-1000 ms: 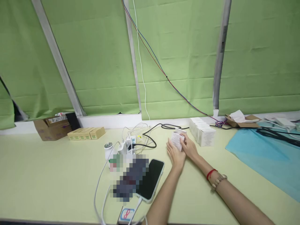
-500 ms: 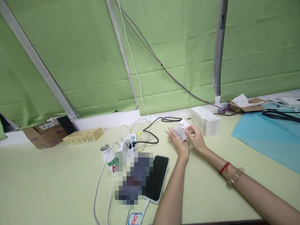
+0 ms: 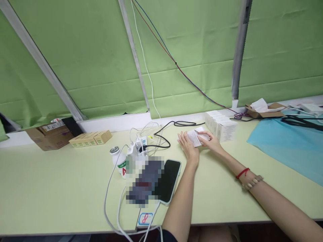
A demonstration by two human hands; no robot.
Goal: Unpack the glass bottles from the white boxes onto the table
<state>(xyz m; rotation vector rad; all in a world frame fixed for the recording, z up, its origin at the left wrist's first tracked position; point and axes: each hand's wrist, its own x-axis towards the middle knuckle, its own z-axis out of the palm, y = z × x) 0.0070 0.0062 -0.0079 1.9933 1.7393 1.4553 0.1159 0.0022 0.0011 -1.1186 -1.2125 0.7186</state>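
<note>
Between my hands is a small white box (image 3: 193,138) with fine grey print on its side, its top flap standing up at the far end. My left hand (image 3: 188,148) is closed round the near left side of the box, fingers pointing away from me. On the right side, my right hand (image 3: 210,142) pinches the box near its flap with thumb and fingers; a red cord and a beaded bracelet circle that wrist. Just beyond the right hand stands a row of similar white boxes (image 3: 225,131).
Left of my forearms lie a phone (image 3: 169,181) with a cable and a blurred dark object (image 3: 145,183). A white bottle (image 3: 118,161) and a power strip (image 3: 135,149) stand behind. Small tan boxes (image 3: 91,138) sit back left; a blue sheet (image 3: 285,144) lies right.
The box has turned and dropped lower toward the table, its flap now pointing more away. My right fingers have shifted along its side. The whole view has tilted slightly downward.
</note>
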